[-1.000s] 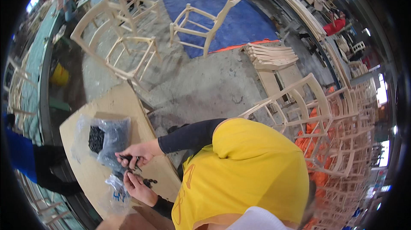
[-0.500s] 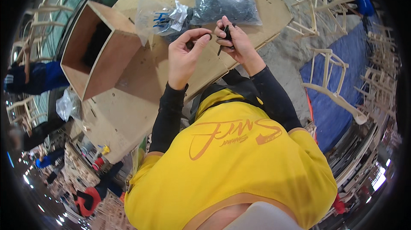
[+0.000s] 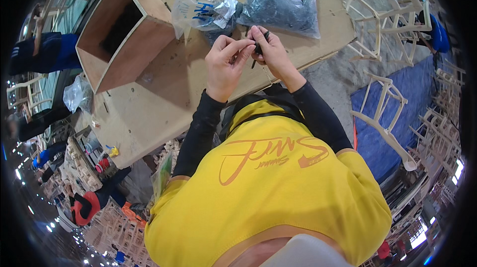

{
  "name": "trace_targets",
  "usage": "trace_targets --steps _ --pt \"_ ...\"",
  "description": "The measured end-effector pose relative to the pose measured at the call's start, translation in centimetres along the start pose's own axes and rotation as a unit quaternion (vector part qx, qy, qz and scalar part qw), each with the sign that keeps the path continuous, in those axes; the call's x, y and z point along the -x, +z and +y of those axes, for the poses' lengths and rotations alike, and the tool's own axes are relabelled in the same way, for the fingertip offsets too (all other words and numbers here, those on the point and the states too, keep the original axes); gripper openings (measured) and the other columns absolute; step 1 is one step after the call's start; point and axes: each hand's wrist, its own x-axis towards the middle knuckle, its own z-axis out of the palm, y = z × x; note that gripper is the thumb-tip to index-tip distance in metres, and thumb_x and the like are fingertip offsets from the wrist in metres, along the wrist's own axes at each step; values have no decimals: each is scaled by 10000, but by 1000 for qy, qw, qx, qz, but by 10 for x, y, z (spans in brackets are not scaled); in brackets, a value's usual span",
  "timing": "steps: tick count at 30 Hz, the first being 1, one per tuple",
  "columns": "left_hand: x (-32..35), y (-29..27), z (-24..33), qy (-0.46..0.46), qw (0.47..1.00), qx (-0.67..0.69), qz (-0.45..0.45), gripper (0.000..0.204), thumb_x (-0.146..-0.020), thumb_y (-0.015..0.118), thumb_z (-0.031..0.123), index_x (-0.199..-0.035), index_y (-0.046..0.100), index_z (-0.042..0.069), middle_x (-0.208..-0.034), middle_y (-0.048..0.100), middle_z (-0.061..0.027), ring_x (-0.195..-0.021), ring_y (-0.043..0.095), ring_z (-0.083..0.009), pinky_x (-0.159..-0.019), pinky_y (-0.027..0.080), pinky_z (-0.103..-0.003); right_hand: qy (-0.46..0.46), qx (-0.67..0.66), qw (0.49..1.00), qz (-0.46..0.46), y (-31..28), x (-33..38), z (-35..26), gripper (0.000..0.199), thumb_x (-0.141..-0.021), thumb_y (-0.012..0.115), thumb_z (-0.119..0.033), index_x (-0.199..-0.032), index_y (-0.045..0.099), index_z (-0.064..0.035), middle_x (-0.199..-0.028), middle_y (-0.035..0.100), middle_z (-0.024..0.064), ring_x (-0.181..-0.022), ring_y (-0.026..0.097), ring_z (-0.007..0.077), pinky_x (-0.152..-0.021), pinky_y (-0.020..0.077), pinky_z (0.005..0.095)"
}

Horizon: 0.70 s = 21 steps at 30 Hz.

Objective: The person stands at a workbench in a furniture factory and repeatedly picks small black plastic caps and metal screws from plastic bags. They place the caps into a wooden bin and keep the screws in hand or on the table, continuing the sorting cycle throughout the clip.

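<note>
- Clock is read from the two grips, with 12 at the top.
- At 9 o'clock, far out, a worker (image 3: 42,53) in blue stands past the counter's end.
- Between 8 and 9 o'clock, a small bag (image 3: 74,94), clear and crumpled, sits by the counter's left end.
- Between 7 and 8 o'clock, well off, is a person (image 3: 85,208) in red.
- At 9 o'clock, a wooden box (image 3: 130,53) rests on the counter (image 3: 149,118), its open side to the left; the inside shows dark.
- Between 10 and 11 o'clock, a clear marked bag (image 3: 191,6) with blue writing lies on the counter, dark contents at its lower end.
- At the centre, the left grip (image 3: 224,66) is narrow, thumb and forefinger pinched together against the screws' side; whether anything is between them I cannot tell.
- Just right of it, the right grip (image 3: 273,54) is closed around a few black screws (image 3: 258,48), one tip poking out toward 6 o'clock.
- At 6 o'clock is the wearer's yellow shirt (image 3: 268,182).
- At 1 o'clock, a big bag (image 3: 283,13) lies on the counter, more black screws showing at its top.
- Near 4 o'clock, a chair (image 3: 377,120) stands on a blue sheet (image 3: 390,160).
- Between 2 and 3 o'clock are pale chair frames (image 3: 380,16).
</note>
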Motion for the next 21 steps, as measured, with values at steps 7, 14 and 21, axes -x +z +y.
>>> trace_targets --steps 7,14,21 --pt "-5 -21 11 26 993 -58 95 99 -834 721 115 -907 706 50 -736 527 -20 -593 491 -101 -517 395 -251 141 -168 975 -29 -15 -11 17 322 -992 480 -394 -938 534 -81 -843 581 53 -576 480 61 -405 332 184" --pt "-78 -128 -25 198 887 -281 307 174 -848 730 201 -885 709 32 -763 605 -24 -632 515 -121 -586 430 -270 167 -316 933 -50 -30 -12 35 300 -985 511 -347 -988 521 -47 -950 580 106 -690 519 97 -481 410 186" --pt "-60 -184 -55 -28 959 194 205 326 -941 426 -23 -1259 494 -40 -1157 581 -132 -1045 595 -218 -983 472 -345 174 -378 907 -66 -12 -2 21 150 -977 540 -182 -1005 512 -38 -984 551 78 -685 493 86 -492 409 186"
